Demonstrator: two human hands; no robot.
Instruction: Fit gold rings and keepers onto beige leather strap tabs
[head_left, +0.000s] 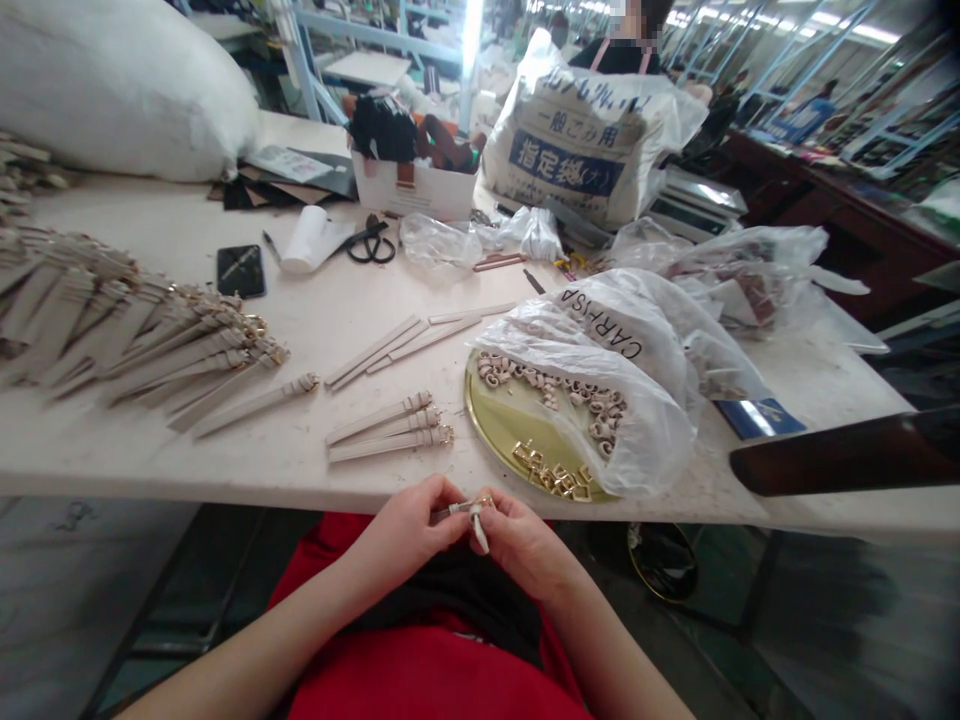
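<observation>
My left hand [421, 518] is closed on a pale leather strap [454, 509] just off the table's front edge. Beside it, my right hand [517, 540] pinches the strap's other end, where a small gold buckle [486, 500] shows. A pale end of the strap hangs down between the two hands. Above them on the table lie several straps with buckles [394, 430]. To the right, a round gold tray [480, 415] holds pale leather loops [600, 410] and gold buckles [551, 472]. My fingers partly cover the strap.
A large heap of buckled straps [120, 320] covers the table's left. Plain strips [409, 345] lie mid-table. Behind are a phone [241, 271], scissors [370, 243], a white box [412, 187] and a printed sack [577, 150]. A plastic bag [637, 340] overlaps the tray.
</observation>
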